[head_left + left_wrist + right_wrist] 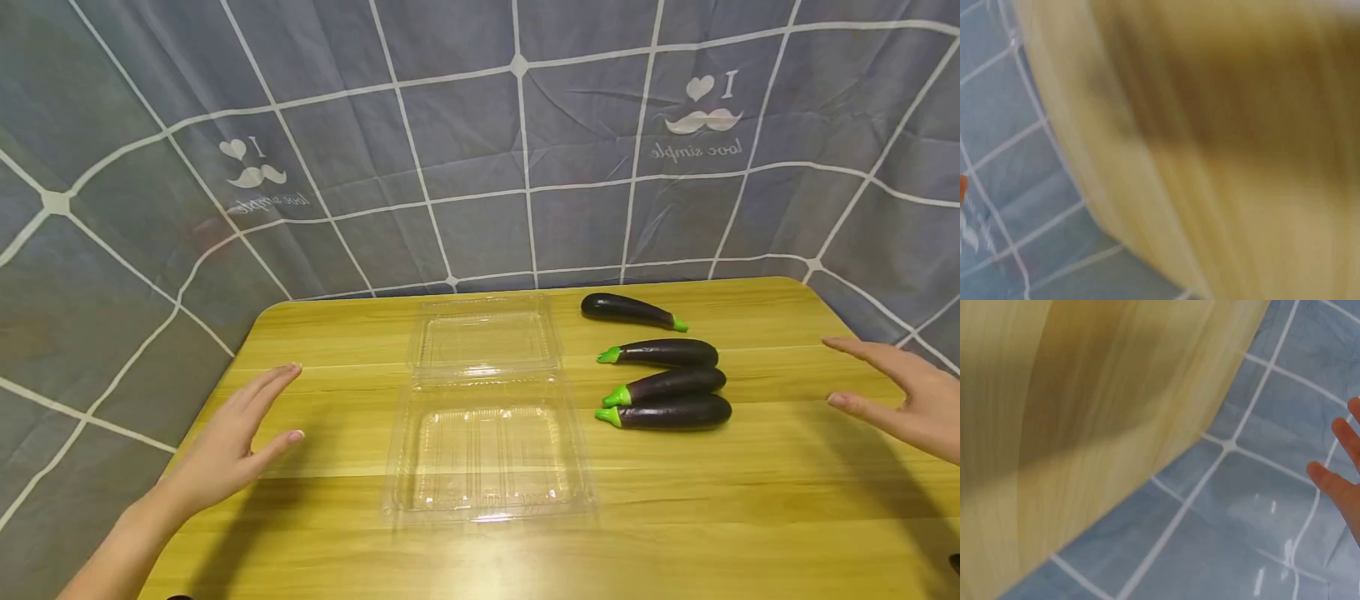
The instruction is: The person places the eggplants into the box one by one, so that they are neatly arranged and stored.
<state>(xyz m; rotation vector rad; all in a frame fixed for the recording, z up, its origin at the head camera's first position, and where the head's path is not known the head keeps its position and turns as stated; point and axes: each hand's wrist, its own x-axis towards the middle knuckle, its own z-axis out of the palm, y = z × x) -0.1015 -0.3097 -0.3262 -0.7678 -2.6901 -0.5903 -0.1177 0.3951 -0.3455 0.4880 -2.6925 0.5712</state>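
Observation:
A clear plastic clamshell box (491,504) lies with its lid folded back in the middle of the table. To its right are eggplants with green stems: one at the back (626,309), then three close together, a rear one (667,352), a middle one (678,383) and a front one (675,412). My left hand (228,442) hovers left of the box, fingers extended and holding nothing. On the far right my right hand (911,396) is raised with thumb and fingers spread, also holding nothing. The right wrist view shows only some fingertips (1335,478).
The wooden table (495,567) has rounded back corners. A grey-blue curtain (480,150) with white grid lines hangs behind it and along both sides. Hand shadows fall on the tabletop. The left wrist view is blurred.

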